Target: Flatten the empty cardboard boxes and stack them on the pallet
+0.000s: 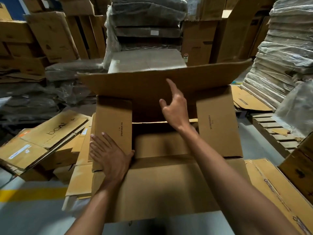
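Two hands on one open box (160,184), on the floor at centre, between a flattened-box pile (50,133) on the left and the pallet (274,133) on the right. All four flaps splayed out, body not yet collapsed.

Left hand (110,153) spread flat, fingers straight, pressing on the left flap (113,122), thumb at its inner edge. Right hand (176,109) holding nothing: index finger out toward the far flap (152,83), other fingers loosely curled. Contact with that flap unclear.

Risks, as judged:
- One fingertip on a wide flap: poor control, likely spring-back or slip.
- Bottom looks closed from above. If taped, no fold without opening it first; forcing it means torn or creased panels.
- Left side apparently resting on loose card: possible slide under a hard push, then an uneven fold.
- Right flap (218,126) sticking out toward the pallet: likely snag on the way over.

Around:
- Wrapped bundles far centre (145,22) and far right (284,48).
- Upright cartons along the far wall.
- Flat printed card (279,184) near right, another carton (301,167) at the right edge, both close to the route to the pallet.
- Pallet slats partly covered by scrap card and plastic wrap, so little bare room for stacking.
- Yellow floor line (33,194) near left.
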Demonstrator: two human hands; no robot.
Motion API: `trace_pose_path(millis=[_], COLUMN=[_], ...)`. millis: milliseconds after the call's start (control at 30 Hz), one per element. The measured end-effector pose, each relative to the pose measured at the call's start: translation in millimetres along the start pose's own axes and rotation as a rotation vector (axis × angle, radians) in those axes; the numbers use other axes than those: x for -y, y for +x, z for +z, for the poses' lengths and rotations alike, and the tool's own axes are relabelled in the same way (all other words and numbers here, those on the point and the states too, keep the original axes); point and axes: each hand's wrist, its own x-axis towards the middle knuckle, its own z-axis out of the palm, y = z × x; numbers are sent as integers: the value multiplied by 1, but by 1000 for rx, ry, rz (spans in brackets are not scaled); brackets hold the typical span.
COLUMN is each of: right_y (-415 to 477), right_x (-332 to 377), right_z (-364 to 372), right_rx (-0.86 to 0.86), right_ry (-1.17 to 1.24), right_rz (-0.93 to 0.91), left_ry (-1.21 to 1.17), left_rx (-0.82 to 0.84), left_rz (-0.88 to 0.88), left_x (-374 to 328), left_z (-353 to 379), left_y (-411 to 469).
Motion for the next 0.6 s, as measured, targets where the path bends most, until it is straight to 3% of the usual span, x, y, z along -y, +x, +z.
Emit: trace_pose_path(millis=[133,267,367,600], right_y=[30,47,57,70], right_x=[-15,-29,-34,-46], right_z=[-3,1,3,10], right_rx=[91,167,206,244], right_ry=[-522,-844,-969,-998], right_rz=[-127,-174,-184,-202], left_ry=[11,4,-13,-2], left_rx=[-14,-3,2,1], left_rz=[-13,-31,2,4], left_x=[1,3,7,5], left_z=[1,3,7,7], left_y=[-3,-5,-6,1])
